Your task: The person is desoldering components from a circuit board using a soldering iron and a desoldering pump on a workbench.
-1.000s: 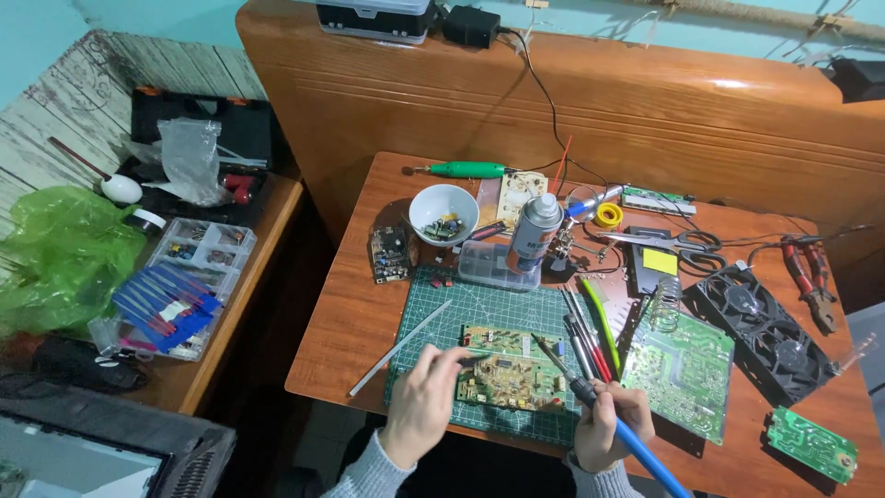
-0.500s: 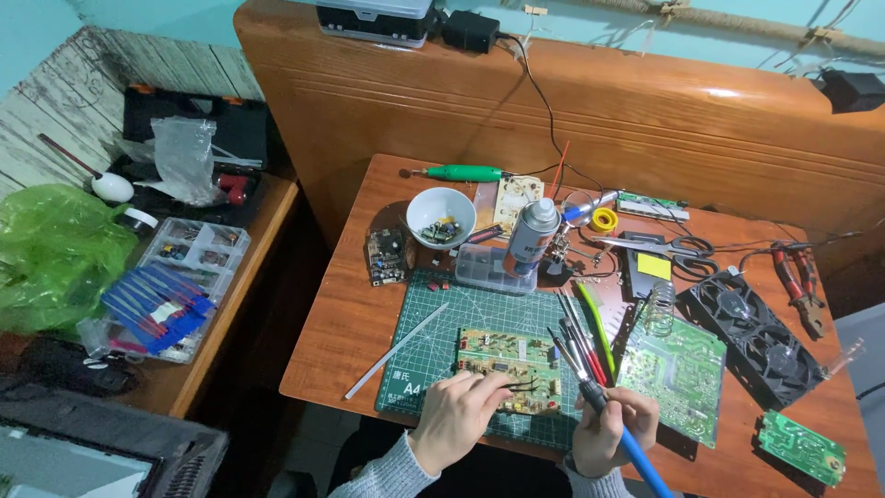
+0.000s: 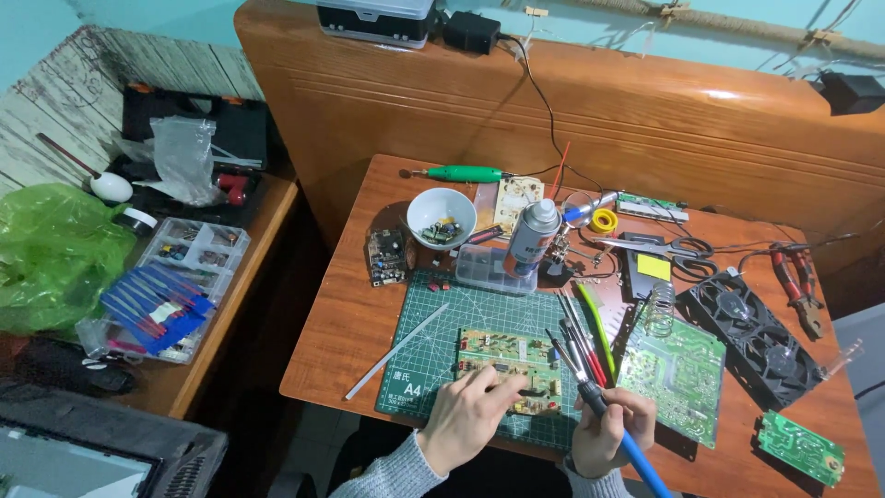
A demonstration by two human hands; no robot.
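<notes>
My left hand (image 3: 468,413) rests on the near edge of a tan circuit board (image 3: 507,361) that lies on a green cutting mat (image 3: 433,341), fingers pinching at the board's lower side. My right hand (image 3: 616,430) grips a blue-handled soldering iron (image 3: 604,410), its dark tip pointing up-left over the board's right end. Whether the tip touches the board I cannot tell.
Around the mat: a white bowl of parts (image 3: 442,218), spray can (image 3: 533,236), clear parts box (image 3: 487,270), green boards (image 3: 673,373) (image 3: 800,448), black twin fan (image 3: 758,339), scissors (image 3: 668,247), red pliers (image 3: 798,286), a white stick (image 3: 398,351). A side table holds a green bag (image 3: 51,249) and organiser trays (image 3: 166,286).
The view has tilted down a little. Both hands stay at the board; my left hand has slid slightly right along its near edge, and the iron tip stays near the board's right end.
</notes>
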